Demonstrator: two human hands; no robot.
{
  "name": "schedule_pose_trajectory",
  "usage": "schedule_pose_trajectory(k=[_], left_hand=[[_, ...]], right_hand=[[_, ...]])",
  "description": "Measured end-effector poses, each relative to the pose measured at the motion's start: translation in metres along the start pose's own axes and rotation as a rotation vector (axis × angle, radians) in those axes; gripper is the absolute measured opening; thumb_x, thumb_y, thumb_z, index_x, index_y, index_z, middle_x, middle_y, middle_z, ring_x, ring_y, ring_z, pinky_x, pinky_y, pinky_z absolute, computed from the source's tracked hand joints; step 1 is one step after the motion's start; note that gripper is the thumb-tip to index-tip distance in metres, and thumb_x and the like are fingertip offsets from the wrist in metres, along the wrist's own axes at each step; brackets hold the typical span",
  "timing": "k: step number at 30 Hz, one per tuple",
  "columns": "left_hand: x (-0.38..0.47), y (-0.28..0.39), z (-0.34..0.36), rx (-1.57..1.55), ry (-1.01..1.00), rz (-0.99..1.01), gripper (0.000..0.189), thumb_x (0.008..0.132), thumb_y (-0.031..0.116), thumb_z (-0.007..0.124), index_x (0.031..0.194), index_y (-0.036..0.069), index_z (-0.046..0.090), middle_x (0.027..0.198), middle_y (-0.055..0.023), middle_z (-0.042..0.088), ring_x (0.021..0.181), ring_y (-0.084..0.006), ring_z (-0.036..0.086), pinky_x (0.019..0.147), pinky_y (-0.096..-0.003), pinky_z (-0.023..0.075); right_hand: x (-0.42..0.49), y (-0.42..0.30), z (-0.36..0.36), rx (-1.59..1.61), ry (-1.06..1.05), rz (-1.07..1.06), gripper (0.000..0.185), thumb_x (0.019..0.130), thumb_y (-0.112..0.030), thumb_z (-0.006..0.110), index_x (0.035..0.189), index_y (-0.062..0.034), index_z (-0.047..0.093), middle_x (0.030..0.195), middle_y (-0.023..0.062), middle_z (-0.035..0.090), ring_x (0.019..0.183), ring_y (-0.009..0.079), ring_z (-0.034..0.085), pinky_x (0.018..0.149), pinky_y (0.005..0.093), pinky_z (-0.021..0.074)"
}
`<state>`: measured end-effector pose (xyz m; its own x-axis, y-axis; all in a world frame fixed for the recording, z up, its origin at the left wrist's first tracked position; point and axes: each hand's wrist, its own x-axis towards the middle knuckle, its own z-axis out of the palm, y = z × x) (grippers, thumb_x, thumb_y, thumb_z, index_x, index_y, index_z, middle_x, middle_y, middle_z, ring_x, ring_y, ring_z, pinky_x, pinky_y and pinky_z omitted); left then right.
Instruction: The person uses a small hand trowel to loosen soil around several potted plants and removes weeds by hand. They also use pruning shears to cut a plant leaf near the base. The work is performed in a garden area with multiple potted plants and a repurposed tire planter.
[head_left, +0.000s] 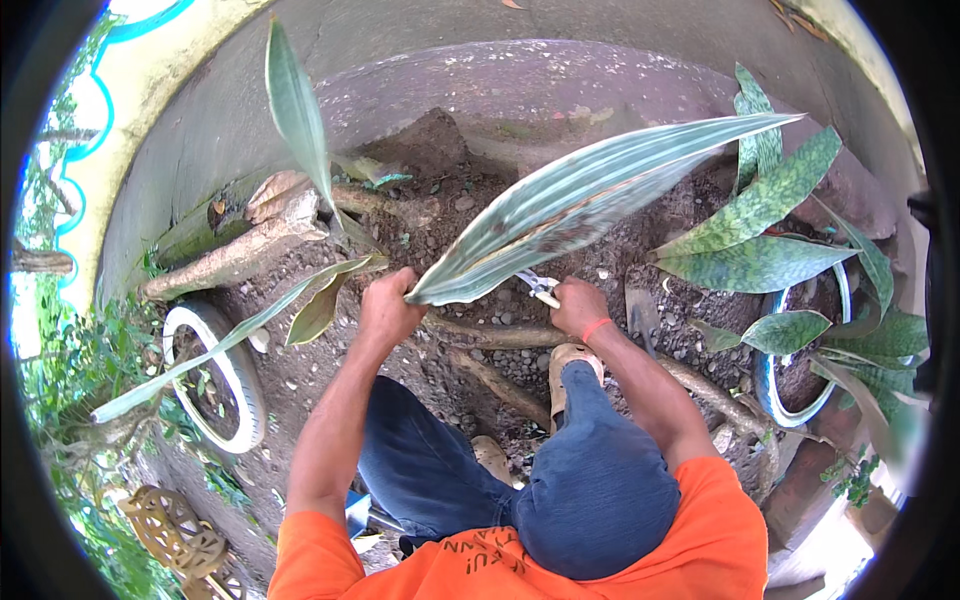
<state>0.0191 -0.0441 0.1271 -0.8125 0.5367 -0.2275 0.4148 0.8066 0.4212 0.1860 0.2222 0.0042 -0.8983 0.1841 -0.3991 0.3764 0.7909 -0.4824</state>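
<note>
My left hand (390, 307) grips the narrow base of a large, striped snake plant leaf (577, 206). The leaf slants up to the right, with a brown, damaged streak along its lower half. In my right hand (581, 307) is a pair of pruning shears (541, 289) with pale handles; its jaws lie just under the leaf's lower edge. Whether the jaws are apart is hard to tell. Left of my left hand, another snake plant has an upright leaf (298, 112), a long drooping leaf (240, 334) and a short yellow-edged leaf (315, 311).
Tree roots (499, 335) cross the stony soil before my feet. A cut log (240, 251) lies at the left, near a white-painted tire (251, 405). To the right, mottled snake plants (757, 210) stand around a blue-and-white tire (769, 375). A curved concrete wall (525, 75) closes the far side.
</note>
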Motion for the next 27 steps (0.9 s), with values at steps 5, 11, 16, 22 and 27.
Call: schedule_pose_trajectory(k=[5,11,16,22,27], left_hand=[[-0.054,-0.093,0.001,0.108,-0.086,-0.101,0.021,0.068,0.005,0.071,0.087,0.004,0.062,0.088,-0.0220,0.067,0.087,-0.0419,0.066,0.078,-0.0509,0.0522],[-0.159,-0.166,-0.005,0.209,-0.169,-0.429,0.023,0.068,0.007,0.069,0.090,0.008,0.064,0.091,-0.0212,0.068,0.090,-0.0418,0.066,0.080,-0.0506,0.0525],[-0.181,-0.159,0.000,0.236,-0.159,-0.603,0.020,0.072,0.006,0.066,0.091,0.010,0.062,0.094,-0.0190,0.068,0.092,-0.0419,0.066,0.079,-0.0525,0.0529],[-0.234,-0.212,0.034,0.232,-0.052,-0.668,0.017,0.077,0.008,0.066,0.092,0.008,0.059,0.098,-0.0178,0.065,0.090,-0.0414,0.064,0.077,-0.0524,0.0511],[-0.455,-0.273,0.000,0.197,0.218,-0.852,0.044,0.082,0.009,0.064,0.125,0.006,0.060,0.109,-0.0222,0.063,0.101,-0.0417,0.058,0.088,-0.0480,0.0449]], right_hand=[[-0.005,0.012,-0.009,-0.056,-0.057,-0.016,0.017,0.073,-0.018,0.066,0.085,-0.0091,0.073,0.097,0.0159,0.066,0.096,0.0362,0.065,0.085,0.0471,0.0524],[0.011,0.009,-0.004,-0.028,-0.085,-0.024,0.019,0.073,-0.023,0.069,0.086,-0.0092,0.072,0.096,0.0156,0.066,0.096,0.0362,0.065,0.084,0.0476,0.0525],[0.027,-0.008,0.001,-0.065,-0.122,-0.088,0.020,0.071,-0.025,0.072,0.083,-0.0080,0.070,0.094,0.0152,0.066,0.093,0.0355,0.065,0.081,0.0470,0.0524],[0.027,-0.009,-0.003,-0.015,-0.110,-0.078,0.021,0.071,-0.024,0.076,0.082,-0.0069,0.070,0.093,0.0167,0.066,0.089,0.0374,0.066,0.079,0.0474,0.0526],[0.008,0.011,-0.007,-0.025,-0.097,-0.006,0.026,0.071,-0.028,0.079,0.083,-0.0062,0.070,0.096,0.0173,0.066,0.092,0.0373,0.065,0.081,0.0468,0.0517]])
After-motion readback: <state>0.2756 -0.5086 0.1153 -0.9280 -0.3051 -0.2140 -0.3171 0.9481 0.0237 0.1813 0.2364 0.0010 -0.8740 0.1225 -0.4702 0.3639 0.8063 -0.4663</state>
